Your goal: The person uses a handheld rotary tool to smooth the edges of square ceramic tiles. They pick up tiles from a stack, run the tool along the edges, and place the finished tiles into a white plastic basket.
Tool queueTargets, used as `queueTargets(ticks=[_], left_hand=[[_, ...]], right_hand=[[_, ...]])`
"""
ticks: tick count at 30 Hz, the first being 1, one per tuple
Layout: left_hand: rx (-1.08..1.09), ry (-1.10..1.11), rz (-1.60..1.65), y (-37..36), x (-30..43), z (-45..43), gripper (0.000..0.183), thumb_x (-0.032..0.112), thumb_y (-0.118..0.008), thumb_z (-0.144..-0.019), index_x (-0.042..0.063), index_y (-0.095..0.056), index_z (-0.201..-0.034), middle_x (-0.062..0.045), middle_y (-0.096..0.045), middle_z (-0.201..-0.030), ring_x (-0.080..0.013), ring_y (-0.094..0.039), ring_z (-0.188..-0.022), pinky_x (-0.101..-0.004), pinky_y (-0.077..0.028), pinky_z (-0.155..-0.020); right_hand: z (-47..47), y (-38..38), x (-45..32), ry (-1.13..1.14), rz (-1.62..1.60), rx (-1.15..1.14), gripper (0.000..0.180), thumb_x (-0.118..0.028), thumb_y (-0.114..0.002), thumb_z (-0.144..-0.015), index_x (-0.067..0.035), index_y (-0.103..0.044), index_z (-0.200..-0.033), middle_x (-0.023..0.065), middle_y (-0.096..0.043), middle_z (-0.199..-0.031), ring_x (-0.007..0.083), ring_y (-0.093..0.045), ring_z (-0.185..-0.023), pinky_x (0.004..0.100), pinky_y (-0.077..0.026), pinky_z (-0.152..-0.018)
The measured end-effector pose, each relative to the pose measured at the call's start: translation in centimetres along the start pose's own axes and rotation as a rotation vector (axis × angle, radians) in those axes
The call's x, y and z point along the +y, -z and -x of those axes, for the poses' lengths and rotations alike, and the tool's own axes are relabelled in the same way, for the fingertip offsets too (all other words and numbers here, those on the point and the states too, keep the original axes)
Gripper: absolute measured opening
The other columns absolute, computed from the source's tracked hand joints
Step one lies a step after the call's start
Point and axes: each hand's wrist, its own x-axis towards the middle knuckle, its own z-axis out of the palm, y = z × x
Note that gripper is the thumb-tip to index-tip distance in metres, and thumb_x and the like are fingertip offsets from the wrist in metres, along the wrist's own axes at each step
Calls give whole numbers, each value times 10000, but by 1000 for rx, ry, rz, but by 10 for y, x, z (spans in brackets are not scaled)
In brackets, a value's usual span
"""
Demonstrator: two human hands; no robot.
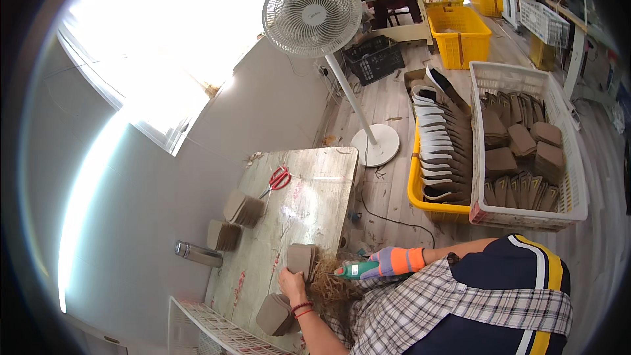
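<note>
My left hand point(293, 284), bare with red bracelets at the wrist, grips the lower edge of a stack of brown cut pieces point(299, 259) at the near edge of the worktable point(315, 192). My right hand point(392, 261), in an orange and grey work glove, is closed around a green hand-held power tool point(360, 270). The tool's tip points toward a tangle of brown trimmings point(331, 278) beside the stack. Another brown stack point(275, 314) lies just below my left hand. Two further stacks, one larger point(245, 208) and one smaller point(223, 235), sit by the wall.
Red-handled scissors point(280, 178) and a steel flask point(198, 253) are on the table. Behind my right arm, a white crate point(530, 217) and a yellow crate point(438, 212) hold brown pieces. A floor fan point(377, 145) stands beyond, with a dark cable point(394, 219) across the floor.
</note>
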Motion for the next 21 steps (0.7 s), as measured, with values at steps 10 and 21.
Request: queueTargets(ticks=[10,21], left_hand=[[-3,4,12,-8,-9,-8,532,237,-777,-728,-8,-594,-1162,-221,-612,-1152,-396,-562,-1103,-483,-452,-924],[-7,24,20,-11,-18,-8,483,241,-772,-728,-13,-615,-1108,-231,-620,-1139,-404,-569,-1097,-485,-462,-913]], right_hand=[[10,-3,-8,48,19,2,731,-663,-685,-755,-18,-631,-1094,56,-637,-697,172,-621,-591,312,-475,-547],[-6,-14,0,99,177,-37,774,-727,-618,-762,-27,-637,-1093,80,-653,-735,229,-636,-649,363,-479,-585]])
